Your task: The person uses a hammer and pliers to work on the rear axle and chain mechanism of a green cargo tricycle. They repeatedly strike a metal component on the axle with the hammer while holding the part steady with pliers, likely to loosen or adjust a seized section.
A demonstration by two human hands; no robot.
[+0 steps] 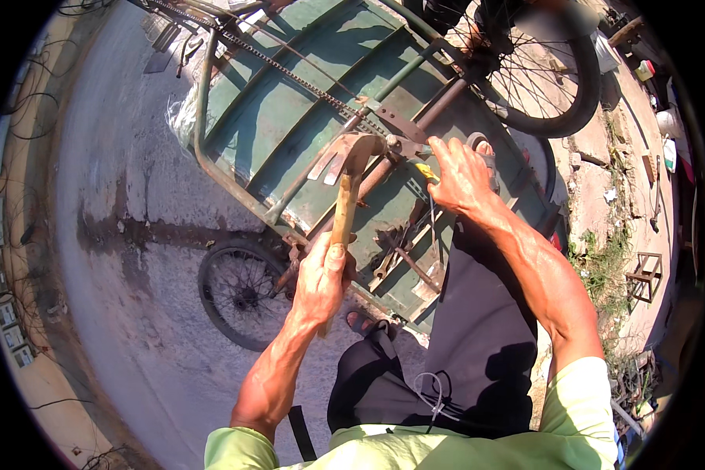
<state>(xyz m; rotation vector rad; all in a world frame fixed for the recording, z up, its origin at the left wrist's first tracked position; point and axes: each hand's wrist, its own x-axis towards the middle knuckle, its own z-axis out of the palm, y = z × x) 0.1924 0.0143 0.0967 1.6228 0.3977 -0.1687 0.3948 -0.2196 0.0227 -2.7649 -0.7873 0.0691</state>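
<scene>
My left hand (323, 278) is wrapped around the wooden handle of a claw hammer (342, 211). The dark, worn hammer head points up beside a metal bar, its forked claw to the left. My right hand (462, 176) closes on pliers (424, 170) with a yellow grip showing below the fingers. Their jaws reach left to the hammer head; whether they touch it or grip a part, I cannot tell. Both tools are over a green metal cart bed (305, 94) with brown bars across it. A bicycle chain (290, 74) runs slantwise over the bed toward my hands.
A large spoked wheel (572, 94) stands at the upper right, another wheel (243, 294) at the lower left. Assorted tools and metal pieces (403, 254) lie on the bed near my leg. Beyond, a small metal frame stool (645, 276) stands by some weeds. Loose cables run along the left wall.
</scene>
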